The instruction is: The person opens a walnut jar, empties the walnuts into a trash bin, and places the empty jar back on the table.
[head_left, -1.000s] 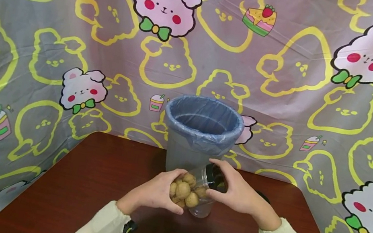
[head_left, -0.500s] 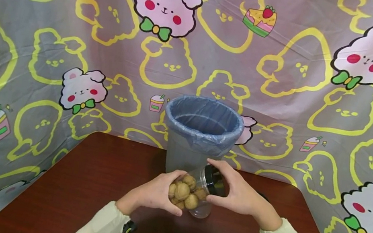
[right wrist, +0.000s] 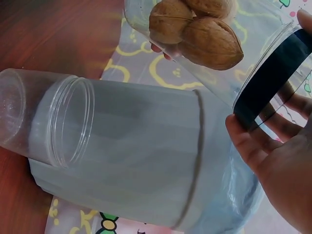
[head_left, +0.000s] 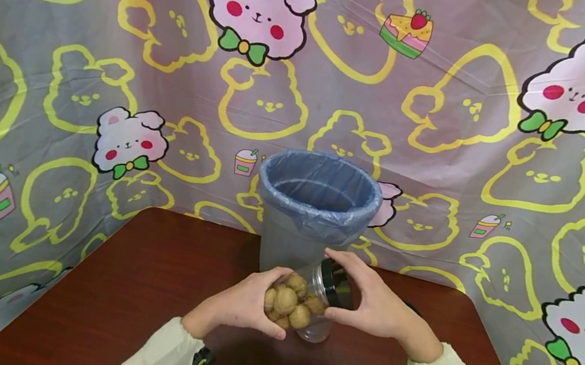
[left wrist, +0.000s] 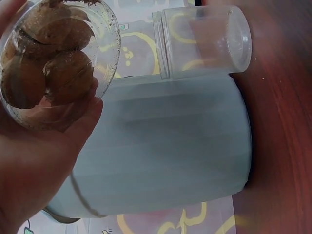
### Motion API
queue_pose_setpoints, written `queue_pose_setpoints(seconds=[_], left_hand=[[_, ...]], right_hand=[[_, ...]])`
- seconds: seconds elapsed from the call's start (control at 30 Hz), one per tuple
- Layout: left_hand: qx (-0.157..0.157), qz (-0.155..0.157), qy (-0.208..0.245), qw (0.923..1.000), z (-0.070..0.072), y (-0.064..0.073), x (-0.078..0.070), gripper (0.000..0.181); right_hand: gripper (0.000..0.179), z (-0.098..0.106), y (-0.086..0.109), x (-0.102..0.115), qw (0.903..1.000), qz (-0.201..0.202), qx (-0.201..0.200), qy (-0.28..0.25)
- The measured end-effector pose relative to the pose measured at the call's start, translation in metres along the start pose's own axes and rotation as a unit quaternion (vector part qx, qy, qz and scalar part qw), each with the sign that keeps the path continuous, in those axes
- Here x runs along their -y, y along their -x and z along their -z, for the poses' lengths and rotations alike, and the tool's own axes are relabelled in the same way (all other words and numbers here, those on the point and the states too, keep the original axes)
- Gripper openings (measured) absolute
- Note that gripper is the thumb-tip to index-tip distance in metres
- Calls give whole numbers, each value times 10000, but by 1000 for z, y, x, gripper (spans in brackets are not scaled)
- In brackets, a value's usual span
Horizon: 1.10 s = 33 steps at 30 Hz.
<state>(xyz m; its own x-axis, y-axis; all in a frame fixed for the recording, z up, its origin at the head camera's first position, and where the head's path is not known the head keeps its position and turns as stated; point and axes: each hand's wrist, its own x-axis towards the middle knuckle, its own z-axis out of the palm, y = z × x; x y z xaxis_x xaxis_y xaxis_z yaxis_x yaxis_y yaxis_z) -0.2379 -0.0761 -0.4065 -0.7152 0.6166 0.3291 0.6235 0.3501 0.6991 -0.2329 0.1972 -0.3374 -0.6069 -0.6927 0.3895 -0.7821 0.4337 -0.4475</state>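
A clear jar of walnuts is held tilted above the table, with its black-rimmed lid toward the upper right. My left hand grips the jar around its bottom end; the left wrist view shows walnuts through the base. With thumb and fingers spread around the lid, my right hand holds it at the rim. In the right wrist view the lid sits on the jar's mouth. Just below and behind stands a second clear jar, upright, lidless and without contents, partly hidden in the head view.
Behind the jars a grey bin with a blue plastic liner stands on the dark red-brown table. A patterned cloth with rabbit drawings hangs around the back and sides.
The lid and my right hand have shifted very slightly to the right and turned a little. My left hand and the walnut jar stay nearly in place.
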Motion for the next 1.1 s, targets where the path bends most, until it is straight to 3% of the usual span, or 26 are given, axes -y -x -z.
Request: queue_pose_setpoints(seconds=[0.13,0.33,0.63,1.1], left_hand=[[-129,-28,48,9999,-1,1,1,92],[-344,184,180,9991,4,6,4,93],[-655,336,239,9970,13,13,11,93],[-1031,479,242,9932,25,22,18,95]], right_hand=[[86,1,1,-1,9999,9,-126,82],[87,5,4,-4,9993,-102,-290,222],[84,14,14,-16,9968,-509,-451,430],[81,25,44,-48,9826,-1597,-436,845]])
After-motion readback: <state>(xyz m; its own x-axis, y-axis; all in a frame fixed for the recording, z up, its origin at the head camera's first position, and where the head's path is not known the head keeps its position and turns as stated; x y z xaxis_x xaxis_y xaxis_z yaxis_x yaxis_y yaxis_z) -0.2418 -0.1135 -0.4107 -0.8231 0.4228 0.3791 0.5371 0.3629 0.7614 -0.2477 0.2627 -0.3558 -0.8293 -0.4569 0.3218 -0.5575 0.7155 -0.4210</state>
